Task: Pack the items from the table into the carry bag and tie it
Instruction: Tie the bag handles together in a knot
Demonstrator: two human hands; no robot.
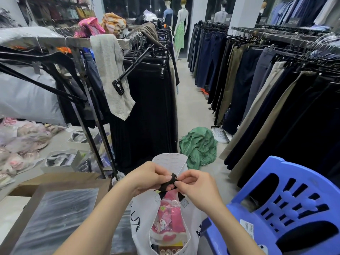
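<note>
A white carry bag (143,218) with dark lettering stands below my hands, its mouth partly gaping. Inside it lies a pink packaged item (170,216), with a printed box under it. A black ribbon (170,184) runs from both sides of the bag's top up to my fingers. My left hand (149,178) pinches one end of the ribbon and my right hand (195,184) pinches the other. The two hands meet just above the bag's opening. A white flap of the bag (170,161) sticks up behind my fingers.
A brown table (55,183) with a shiny plastic-wrapped sheet (60,218) lies at the lower left. A blue plastic chair (287,205) stands at the right. Racks of hanging trousers line both sides of the aisle. A green garment (199,145) lies on the floor ahead.
</note>
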